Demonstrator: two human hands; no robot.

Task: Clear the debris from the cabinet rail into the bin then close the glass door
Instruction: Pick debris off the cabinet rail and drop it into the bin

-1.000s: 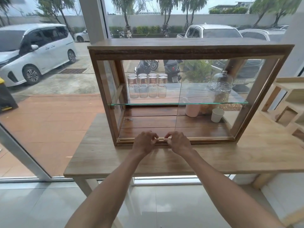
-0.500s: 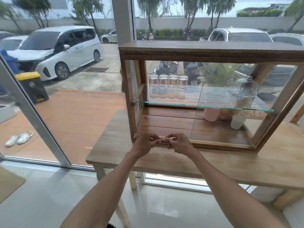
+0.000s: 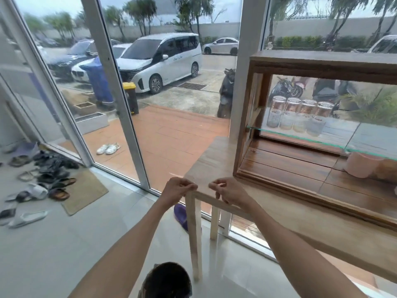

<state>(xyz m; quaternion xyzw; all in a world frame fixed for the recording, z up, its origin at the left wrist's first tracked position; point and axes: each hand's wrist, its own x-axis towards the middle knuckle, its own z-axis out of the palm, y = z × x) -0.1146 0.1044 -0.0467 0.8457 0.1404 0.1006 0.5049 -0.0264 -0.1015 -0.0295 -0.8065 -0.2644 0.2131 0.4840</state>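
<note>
Debris in transit to bin
Left hand [image 3: 179,188] and right hand [image 3: 228,191] pinched shut, contents indiscernible; bin [image 3: 166,280] below; cabinet [image 3: 322,63] door unclosed

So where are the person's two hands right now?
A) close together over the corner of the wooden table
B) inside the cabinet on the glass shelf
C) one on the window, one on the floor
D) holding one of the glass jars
A: the left hand and right hand are pinched shut side by side above the corner of the wooden table, left of the cabinet.
</note>
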